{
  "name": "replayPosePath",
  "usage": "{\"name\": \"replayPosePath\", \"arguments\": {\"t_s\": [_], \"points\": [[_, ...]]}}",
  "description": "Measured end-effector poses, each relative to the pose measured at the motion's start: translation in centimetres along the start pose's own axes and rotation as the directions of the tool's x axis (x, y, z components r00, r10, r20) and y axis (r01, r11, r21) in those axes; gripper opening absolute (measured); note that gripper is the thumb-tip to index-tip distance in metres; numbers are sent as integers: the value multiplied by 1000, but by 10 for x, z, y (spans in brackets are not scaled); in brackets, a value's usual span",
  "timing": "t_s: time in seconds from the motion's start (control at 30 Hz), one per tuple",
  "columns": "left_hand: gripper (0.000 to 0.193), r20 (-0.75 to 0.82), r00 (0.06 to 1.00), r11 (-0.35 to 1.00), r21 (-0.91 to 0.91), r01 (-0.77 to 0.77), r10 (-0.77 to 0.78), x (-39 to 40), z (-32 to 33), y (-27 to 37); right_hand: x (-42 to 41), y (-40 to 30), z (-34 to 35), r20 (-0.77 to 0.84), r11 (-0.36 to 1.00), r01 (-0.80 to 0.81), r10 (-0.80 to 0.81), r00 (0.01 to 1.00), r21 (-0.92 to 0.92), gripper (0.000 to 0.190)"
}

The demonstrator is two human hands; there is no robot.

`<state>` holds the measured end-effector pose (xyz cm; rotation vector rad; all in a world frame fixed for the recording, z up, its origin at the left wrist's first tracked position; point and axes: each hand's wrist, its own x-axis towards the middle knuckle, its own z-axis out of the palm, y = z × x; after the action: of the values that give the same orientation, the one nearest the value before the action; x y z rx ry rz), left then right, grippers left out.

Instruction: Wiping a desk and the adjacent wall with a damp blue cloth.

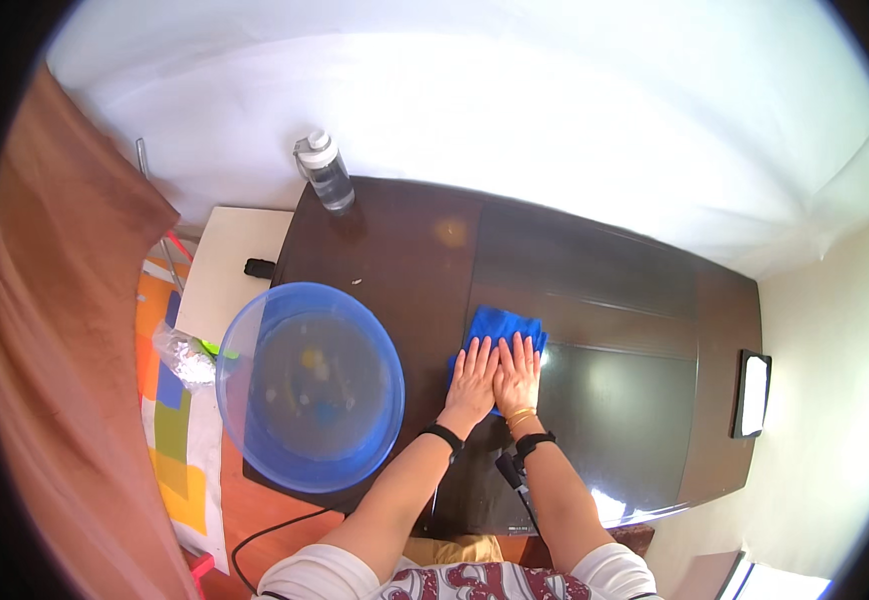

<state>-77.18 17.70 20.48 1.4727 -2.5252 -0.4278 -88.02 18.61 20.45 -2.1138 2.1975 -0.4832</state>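
A folded blue cloth (506, 322) lies on the dark brown table (412, 315), left of its glossy panel. Both palms rest flat on it, side by side with the fingers stretched out. My left hand (472, 382) covers the cloth's left part and wears a black band at the wrist. Touching it along the thumb side, my right hand (517, 379) lies over the right part; a gold bracelet and a black band circle that wrist. Neither hand grips the cloth. Much of the cloth is hidden beneath them.
A translucent blue basin (314, 465) stands left of my hands, at the table's left edge. At the back is a clear water bottle (329, 180). A dark-framed object (753, 394) sits at the right edge. A black plug with its cable (509, 472) lies by my right forearm.
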Motion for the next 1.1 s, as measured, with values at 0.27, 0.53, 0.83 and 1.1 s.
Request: {"name": "replayPosePath", "arguments": {"t_s": [0.27, 0.53, 0.83, 1.1], "points": [[53, 26, 988, 988, -26, 155, -154, 93, 2, -13, 99, 31, 13, 59, 995, 95, -94, 994, -23, 44], [55, -17, 976, 974, -67, 217, -218, 181, -5, -37, 192, 52, 26, 50, 987, 159, -158, 986, -11, 43], [56, 66, 954, 956, 21, 293, -294, 226, -12, -37, 232, 72, 45, -74, 978, 176, -168, 983, 115, 40], [55, 134, 967, 976, 15, 218, -218, 250, 23, 60, 197, 171, 6, -24, 994, 64, -62, 998, 89, 42]]}}
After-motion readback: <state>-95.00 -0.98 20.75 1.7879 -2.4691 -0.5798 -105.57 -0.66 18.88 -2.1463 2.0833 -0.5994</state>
